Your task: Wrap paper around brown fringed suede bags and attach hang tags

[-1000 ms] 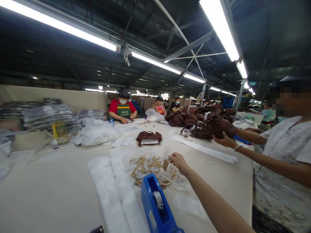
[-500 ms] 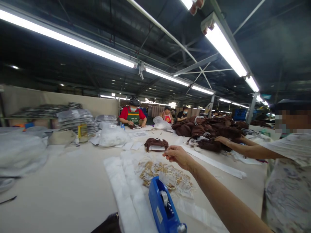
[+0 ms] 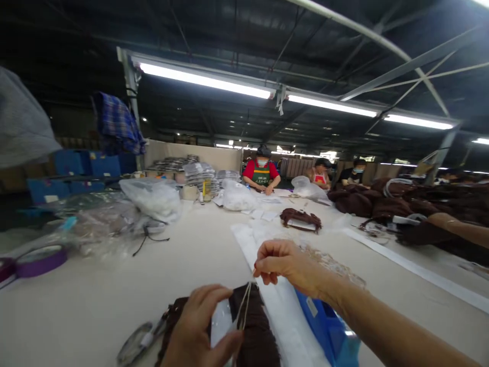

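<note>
At the bottom of the head view, a dark brown gathered bag [image 3: 262,334] lies on the table, partly cut off by the frame. My left hand [image 3: 200,326] grips it from the left, thumb and fingers curved around a white, shiny plastic-covered piece [image 3: 220,321] on it. Just above, my right hand [image 3: 280,262] is closed in a pinch on a thin pale string [image 3: 246,303]. The string's loop runs down to my left thumb; what hangs at its lower end is hidden. A blue tape dispenser [image 3: 319,323] stands under my right forearm.
White padding strips [image 3: 277,293] and a pile of stringed tags [image 3: 332,262] lie close by. Farther off are another brown bag [image 3: 301,220], clear plastic bags [image 3: 151,196] and purple tape [image 3: 42,261]. A co-worker's arm [image 3: 464,229] reaches into brown bags at right.
My right hand has come back from near the tag pile to above the near bag, with a string pinched in it. My left hand has entered onto that bag. The view has swung left.
</note>
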Available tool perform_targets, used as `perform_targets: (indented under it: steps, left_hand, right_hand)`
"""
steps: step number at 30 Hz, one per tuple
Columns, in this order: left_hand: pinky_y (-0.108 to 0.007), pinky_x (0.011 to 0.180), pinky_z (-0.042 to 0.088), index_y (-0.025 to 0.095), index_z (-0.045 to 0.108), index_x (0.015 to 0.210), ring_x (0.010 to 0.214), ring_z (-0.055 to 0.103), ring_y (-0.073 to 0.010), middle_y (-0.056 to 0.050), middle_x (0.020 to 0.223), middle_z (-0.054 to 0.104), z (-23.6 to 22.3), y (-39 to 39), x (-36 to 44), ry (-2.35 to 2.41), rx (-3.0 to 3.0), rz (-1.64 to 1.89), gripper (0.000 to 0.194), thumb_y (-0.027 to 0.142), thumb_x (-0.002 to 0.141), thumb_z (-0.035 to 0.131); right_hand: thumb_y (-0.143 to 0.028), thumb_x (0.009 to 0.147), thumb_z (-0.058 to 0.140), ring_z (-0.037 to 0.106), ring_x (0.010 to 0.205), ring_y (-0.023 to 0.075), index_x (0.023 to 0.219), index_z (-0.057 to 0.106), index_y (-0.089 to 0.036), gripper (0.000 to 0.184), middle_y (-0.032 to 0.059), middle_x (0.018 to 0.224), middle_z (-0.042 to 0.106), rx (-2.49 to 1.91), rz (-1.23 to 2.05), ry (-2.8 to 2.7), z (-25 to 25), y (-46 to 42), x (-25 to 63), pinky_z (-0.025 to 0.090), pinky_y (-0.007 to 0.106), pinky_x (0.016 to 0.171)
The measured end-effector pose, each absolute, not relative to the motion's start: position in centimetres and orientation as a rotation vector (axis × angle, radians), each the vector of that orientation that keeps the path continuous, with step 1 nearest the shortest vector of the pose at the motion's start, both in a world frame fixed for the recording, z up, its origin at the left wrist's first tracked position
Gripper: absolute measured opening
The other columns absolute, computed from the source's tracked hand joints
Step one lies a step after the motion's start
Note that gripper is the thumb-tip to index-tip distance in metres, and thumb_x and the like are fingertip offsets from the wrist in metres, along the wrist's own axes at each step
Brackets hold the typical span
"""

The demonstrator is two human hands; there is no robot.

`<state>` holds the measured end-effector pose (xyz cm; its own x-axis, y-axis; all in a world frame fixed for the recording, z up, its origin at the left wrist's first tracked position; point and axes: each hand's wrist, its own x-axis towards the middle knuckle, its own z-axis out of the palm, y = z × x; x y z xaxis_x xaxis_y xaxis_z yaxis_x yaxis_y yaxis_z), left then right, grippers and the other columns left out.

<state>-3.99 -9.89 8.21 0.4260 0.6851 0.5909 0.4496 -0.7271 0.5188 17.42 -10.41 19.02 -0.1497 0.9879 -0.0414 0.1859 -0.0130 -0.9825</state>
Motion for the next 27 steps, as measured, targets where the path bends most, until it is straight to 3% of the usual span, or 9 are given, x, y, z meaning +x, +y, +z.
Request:
perform_targets:
  steps: [2, 5, 13, 16, 18, 21, 25, 27]
  left_hand:
    - [-0.031, 0.081, 0.046, 0.020, 0.058, 0.097, 0.093, 0.056, -0.0223, -0.004, 0.100, 0.061, 8.3, -10.3, -2.7, 1.028, 2.241, 0.929, 0.037, 0.023, 0.061, 0.067]
    - [-0.025, 0.068, 0.043, 0.016, 0.056, 0.086, 0.074, 0.054, -0.0168, 0.000, 0.078, 0.058, 7.0, -10.6, -2.2, 1.011, 1.983, 0.704, 0.031, 0.012, 0.055, 0.053]
    - [-0.023, 0.058, 0.036, 0.014, 0.059, 0.074, 0.061, 0.048, -0.0120, 0.000, 0.065, 0.057, 3.6, -11.0, -4.1, 0.856, 1.509, 0.754, 0.017, 0.025, 0.062, 0.055]
    - [-0.024, 0.062, 0.040, 0.015, 0.061, 0.089, 0.065, 0.052, -0.0138, -0.002, 0.078, 0.061, 4.0, -11.3, -4.1, 0.921, 1.531, 0.815, 0.031, 0.022, 0.059, 0.057]
    - [-0.027, 0.076, 0.043, 0.020, 0.056, 0.109, 0.084, 0.056, -0.0186, -0.003, 0.100, 0.062, 4.5, -11.4, -4.0, 0.915, 1.608, 0.873, 0.054, 0.018, 0.055, 0.059]
    - [-0.034, 0.101, 0.031, 0.024, 0.047, 0.124, 0.117, 0.044, -0.0249, -0.005, 0.127, 0.050, 5.3, -11.3, -3.3, 0.820, 1.731, 0.918, 0.067, 0.030, 0.060, 0.068]
    - [-0.034, 0.103, 0.030, 0.023, 0.060, 0.100, 0.118, 0.043, -0.0226, -0.007, 0.122, 0.053, 4.9, -11.5, -2.2, 0.820, 1.839, 0.896, 0.031, 0.045, 0.082, 0.049]
    - [-0.031, 0.097, 0.035, 0.021, 0.062, 0.086, 0.110, 0.050, -0.0212, -0.007, 0.112, 0.059, 4.0, -11.7, -2.1, 0.828, 1.839, 0.853, 0.034, 0.047, 0.086, 0.040]
  right_hand:
    - [-0.022, 0.057, 0.059, 0.049, 0.047, 0.0072, 0.059, 0.056, -0.015, 0.008, -0.0002, 0.058, 0.063, -1.283, 1.292, -1.473, 18.6, -10.9, 16.0, 0.034, 0.021, 0.047]
    - [-0.023, 0.059, 0.058, 0.048, 0.048, 0.0075, 0.062, 0.056, -0.015, 0.008, 0.0002, 0.060, 0.064, -1.280, 1.324, -1.495, 18.1, -11.4, 15.1, 0.034, 0.021, 0.048]
    - [-0.022, 0.060, 0.058, 0.049, 0.049, 0.0080, 0.060, 0.054, -0.015, 0.008, 0.0008, 0.060, 0.064, -1.260, 1.313, -1.457, 17.7, -11.7, 15.2, 0.034, 0.022, 0.048]
    - [-0.021, 0.060, 0.059, 0.049, 0.049, 0.0079, 0.060, 0.055, -0.015, 0.007, 0.0010, 0.060, 0.064, -1.238, 1.330, -1.442, 17.7, -11.9, 15.2, 0.034, 0.022, 0.049]
    - [-0.021, 0.060, 0.059, 0.049, 0.049, 0.0077, 0.060, 0.055, -0.014, 0.007, 0.0011, 0.060, 0.064, -1.233, 1.350, -1.436, 17.7, -12.1, 15.0, 0.034, 0.022, 0.049]
    - [-0.020, 0.061, 0.060, 0.049, 0.049, 0.0078, 0.062, 0.057, -0.014, 0.007, 0.0014, 0.060, 0.064, -1.215, 1.377, -1.446, 17.8, -12.3, 14.5, 0.034, 0.023, 0.050]
    - [-0.021, 0.062, 0.061, 0.048, 0.048, 0.0071, 0.061, 0.056, -0.014, 0.009, 0.0016, 0.062, 0.064, -1.156, 1.437, -1.410, 17.9, -12.4, 13.8, 0.035, 0.023, 0.051]
    - [-0.022, 0.062, 0.063, 0.048, 0.047, 0.0068, 0.062, 0.056, -0.014, 0.010, 0.0013, 0.061, 0.064, -1.104, 1.477, -1.360, 17.6, -12.4, 13.6, 0.034, 0.023, 0.050]
